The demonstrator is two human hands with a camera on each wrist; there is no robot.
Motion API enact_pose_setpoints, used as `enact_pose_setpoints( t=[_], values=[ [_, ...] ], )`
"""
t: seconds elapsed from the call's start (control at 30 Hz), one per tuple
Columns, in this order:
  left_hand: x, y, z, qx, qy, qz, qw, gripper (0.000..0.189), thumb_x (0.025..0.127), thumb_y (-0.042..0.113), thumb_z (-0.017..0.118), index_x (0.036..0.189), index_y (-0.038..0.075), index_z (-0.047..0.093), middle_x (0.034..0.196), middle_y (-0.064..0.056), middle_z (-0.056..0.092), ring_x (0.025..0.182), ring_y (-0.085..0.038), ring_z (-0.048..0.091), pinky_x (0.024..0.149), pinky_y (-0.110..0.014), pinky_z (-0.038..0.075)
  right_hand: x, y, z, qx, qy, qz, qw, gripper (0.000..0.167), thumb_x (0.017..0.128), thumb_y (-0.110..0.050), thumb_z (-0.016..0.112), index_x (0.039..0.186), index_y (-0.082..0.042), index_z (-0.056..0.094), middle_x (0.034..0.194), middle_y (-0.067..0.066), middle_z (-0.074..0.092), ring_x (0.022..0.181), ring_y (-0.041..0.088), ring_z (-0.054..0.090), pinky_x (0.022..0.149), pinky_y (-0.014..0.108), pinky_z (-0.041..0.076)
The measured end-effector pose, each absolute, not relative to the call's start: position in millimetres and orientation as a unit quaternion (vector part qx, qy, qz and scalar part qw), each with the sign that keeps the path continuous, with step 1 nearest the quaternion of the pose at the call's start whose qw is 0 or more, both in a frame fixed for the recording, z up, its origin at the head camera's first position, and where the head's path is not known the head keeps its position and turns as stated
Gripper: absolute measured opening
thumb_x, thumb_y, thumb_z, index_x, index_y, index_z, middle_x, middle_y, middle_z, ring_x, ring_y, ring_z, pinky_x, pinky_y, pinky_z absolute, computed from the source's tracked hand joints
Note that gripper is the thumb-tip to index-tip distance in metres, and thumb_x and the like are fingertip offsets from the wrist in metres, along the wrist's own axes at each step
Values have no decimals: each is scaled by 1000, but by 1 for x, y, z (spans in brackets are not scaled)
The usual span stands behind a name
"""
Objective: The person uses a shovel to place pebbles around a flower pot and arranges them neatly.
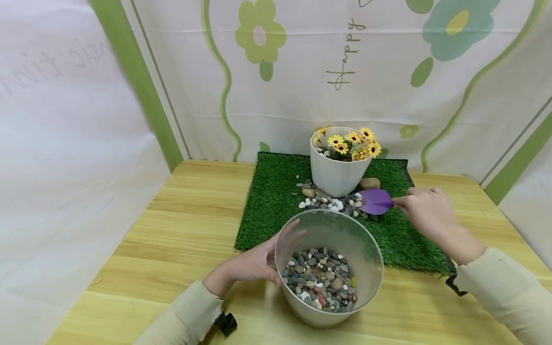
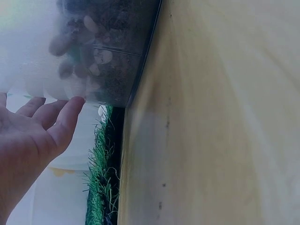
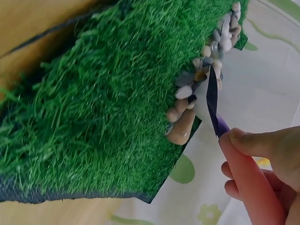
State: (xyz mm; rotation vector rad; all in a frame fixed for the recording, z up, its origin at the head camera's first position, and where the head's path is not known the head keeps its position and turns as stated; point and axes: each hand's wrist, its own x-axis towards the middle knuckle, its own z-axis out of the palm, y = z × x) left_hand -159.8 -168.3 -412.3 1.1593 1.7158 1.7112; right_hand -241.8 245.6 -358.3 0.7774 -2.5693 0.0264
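Note:
My right hand (image 1: 431,211) grips a small trowel by its pink handle (image 3: 251,183). Its purple blade (image 1: 376,201) sits at the right end of a pile of white, grey and tan stones (image 1: 334,205) on the green artificial turf (image 1: 273,201). With spread fingers, my left hand (image 1: 252,262) rests against the left side of a clear plastic bucket (image 1: 316,318). Mixed pebbles (image 1: 323,278) cover the bucket's bottom. In the left wrist view the fingertips (image 2: 75,105) touch the bucket wall, fingers nearly straight.
Behind the stone pile stands a white flowerpot (image 1: 336,175) with yellow artificial flowers (image 1: 353,146). A larger tan stone (image 1: 370,183) lies to its right on the turf. Beneath everything is a wooden table (image 1: 172,239), with a printed white curtain (image 1: 293,96) along the back.

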Motion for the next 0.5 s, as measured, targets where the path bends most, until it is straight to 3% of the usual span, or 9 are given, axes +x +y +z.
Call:
enact_pose_setpoints(
  t=[0.5],
  values=[
    [-160, -167, -411, 418, 629, 617, 223, 128, 79, 66, 74, 165, 25, -11, 171, -15, 6, 156, -31, 8, 124, -40, 18, -242, 265, -353, 244, -940, 6, 238, 17, 81, -11, 82, 97, -7, 81, 65, 1, 58, 47, 12, 39, 50, 35, 28]
  ],
)
